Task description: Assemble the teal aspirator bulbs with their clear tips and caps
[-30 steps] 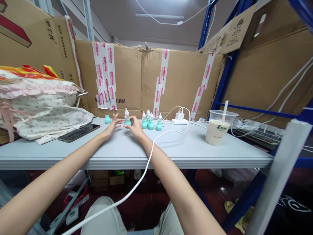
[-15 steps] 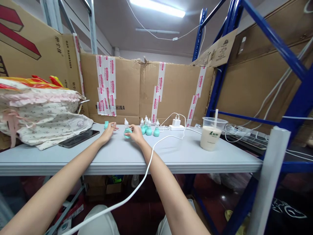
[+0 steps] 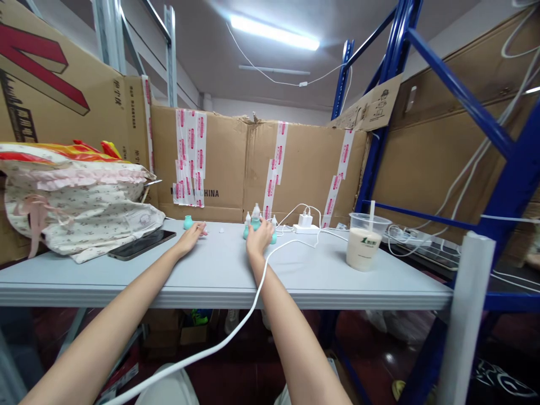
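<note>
My right hand (image 3: 259, 237) is closed around a teal squeeze bottle (image 3: 256, 224) with a clear pointed nozzle, among the others at the back of the table. Its fingers partly hide the neighbouring bottles, including one with a clear tip (image 3: 248, 218) on the left. My left hand (image 3: 190, 239) rests on the tabletop, fingers loosely stretched to the right and apart. Whether the whitish spot at its fingertips is an object is unclear. Just behind that hand stands a teal bulb (image 3: 188, 222) without a nozzle. A small clear piece (image 3: 221, 230) lies between my hands.
A black phone (image 3: 142, 245) and a floral cloth bag (image 3: 84, 208) occupy the left side. A white charger (image 3: 306, 224) with cables sits behind, right of the bottles. A cup with a straw (image 3: 366, 242) stands at right. A white cable (image 3: 236, 332) crosses my right forearm.
My right hand has carried the teal bottle back and right to the group. The small clear piece now shows on the table. My left hand stays near the teal bulb.
</note>
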A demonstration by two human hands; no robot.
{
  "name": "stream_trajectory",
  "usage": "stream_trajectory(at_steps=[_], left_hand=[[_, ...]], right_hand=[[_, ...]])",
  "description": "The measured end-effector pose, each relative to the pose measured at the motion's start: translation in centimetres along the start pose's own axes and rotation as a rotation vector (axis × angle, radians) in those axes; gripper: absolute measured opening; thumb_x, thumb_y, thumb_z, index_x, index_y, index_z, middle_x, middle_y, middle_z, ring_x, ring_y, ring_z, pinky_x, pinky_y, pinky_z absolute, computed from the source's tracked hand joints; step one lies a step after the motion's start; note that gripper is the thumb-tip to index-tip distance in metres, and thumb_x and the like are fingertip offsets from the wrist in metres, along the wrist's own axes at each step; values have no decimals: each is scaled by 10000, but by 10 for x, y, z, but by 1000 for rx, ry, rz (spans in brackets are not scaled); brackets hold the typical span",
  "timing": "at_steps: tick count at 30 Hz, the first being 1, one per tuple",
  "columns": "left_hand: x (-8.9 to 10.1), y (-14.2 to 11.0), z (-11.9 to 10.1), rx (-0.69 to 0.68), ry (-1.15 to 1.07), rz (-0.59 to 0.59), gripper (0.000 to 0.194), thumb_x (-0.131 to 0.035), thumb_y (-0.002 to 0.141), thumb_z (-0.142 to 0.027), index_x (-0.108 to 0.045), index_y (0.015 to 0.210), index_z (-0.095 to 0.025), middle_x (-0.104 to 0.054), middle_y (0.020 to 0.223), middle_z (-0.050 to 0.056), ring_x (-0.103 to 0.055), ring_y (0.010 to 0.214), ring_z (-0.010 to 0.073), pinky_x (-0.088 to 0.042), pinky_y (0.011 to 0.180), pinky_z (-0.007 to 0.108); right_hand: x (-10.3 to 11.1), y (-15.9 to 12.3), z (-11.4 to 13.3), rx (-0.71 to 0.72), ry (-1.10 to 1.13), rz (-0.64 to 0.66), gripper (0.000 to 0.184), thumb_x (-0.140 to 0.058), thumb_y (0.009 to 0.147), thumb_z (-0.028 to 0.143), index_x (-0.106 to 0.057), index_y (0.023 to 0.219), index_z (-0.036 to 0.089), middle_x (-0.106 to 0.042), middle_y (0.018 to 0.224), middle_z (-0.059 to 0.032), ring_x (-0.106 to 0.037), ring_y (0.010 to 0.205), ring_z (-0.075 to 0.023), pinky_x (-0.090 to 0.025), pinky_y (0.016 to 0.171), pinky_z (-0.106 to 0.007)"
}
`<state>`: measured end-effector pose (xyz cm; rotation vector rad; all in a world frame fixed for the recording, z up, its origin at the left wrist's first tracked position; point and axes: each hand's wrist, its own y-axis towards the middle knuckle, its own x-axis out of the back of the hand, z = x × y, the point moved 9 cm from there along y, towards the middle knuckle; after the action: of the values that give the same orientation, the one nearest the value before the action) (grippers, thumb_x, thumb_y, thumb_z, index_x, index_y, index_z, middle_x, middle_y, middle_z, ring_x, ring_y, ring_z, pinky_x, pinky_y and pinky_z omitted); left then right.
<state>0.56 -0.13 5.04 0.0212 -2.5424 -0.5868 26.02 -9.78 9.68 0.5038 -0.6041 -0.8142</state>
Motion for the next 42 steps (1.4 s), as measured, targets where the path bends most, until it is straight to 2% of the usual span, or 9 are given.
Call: stream_trajectory(at_steps=[3,7,10,13,17,31,36,38,42], left_hand=[[1,0,-2,-15,12,-2,656,-271,744,-696,-505,1033,-155,-628,914,102,-571,896,242,-427,772,374],[3,1,-2,-35,7,-17,660,-285,732,-696,-529,1000,-145,-631,877,98,-573,867,237,-427,775,375],[2,0,-1,-16,4,-2,667,-290,724,-698,-535,995,-140,-634,879,105,-575,868,243,-431,771,384],[1,-3,-4,-1,0,11,670,-296,704,-711,-549,957,-144,-634,860,103,-578,862,248,-438,756,385],[-1,-5,-5,11,-18,26,686,-306,674,-730,-562,910,-138,-631,835,103,-582,843,246,-437,752,378],[-5,3,11,-12,-55,42,650,-346,702,-714,-596,874,-140,-646,773,83,-595,795,232,-431,782,362],[-6,4,14,-6,-51,48,652,-340,704,-717,-594,877,-142,-642,763,80,-595,791,234,-430,790,373],[-6,4,13,-12,-48,54,656,-338,697,-724,-590,872,-145,-639,758,76,-593,786,232,-430,798,375],[-6,4,11,-24,-57,53,649,-364,660,-740,-579,833,-153,-631,742,72,-591,779,232,-429,815,382]], right_hand=[[12,0,-17,-106,-88,-5,335,-464,800,226,-509,1120,136,-467,1181,-201,-409,1125,-306,-347,870,-408],[22,-2,-25,-103,-162,-35,317,-458,777,181,-535,1084,156,-467,1148,-200,-429,1093,-319,-357,831,-422],[18,-3,-30,-121,-217,13,302,-472,769,174,-542,1059,127,-498,1085,-205,-471,1029,-321,-372,794,-414],[12,-2,-27,-54,-315,67,271,-471,779,176,-542,1032,110,-514,1050,-204,-477,1017,-318,-371,788,-409],[13,-1,-21,28,-409,43,255,-430,792,152,-544,1013,96,-513,1045,-211,-466,1023,-318,-359,793,-421],[16,4,-24,-15,-434,33,290,-418,788,125,-514,1061,118,-521,1033,-199,-488,1015,-308,-353,802,-424],[19,5,-24,-59,-416,-4,441,-451,760,128,-406,1196,83,-477,1078,-215,-504,990,-296,-370,801,-399],[23,5,-15,9,-388,-46,500,-449,760,141,-350,1246,78,-452,1106,-208,-508,976,-276,-387,790,-370],[16,-6,26,383,-343,-8,451,-366,802,119,-349,1252,130,-457,1105,-143,-504,934,-216,-407,772,-310]])
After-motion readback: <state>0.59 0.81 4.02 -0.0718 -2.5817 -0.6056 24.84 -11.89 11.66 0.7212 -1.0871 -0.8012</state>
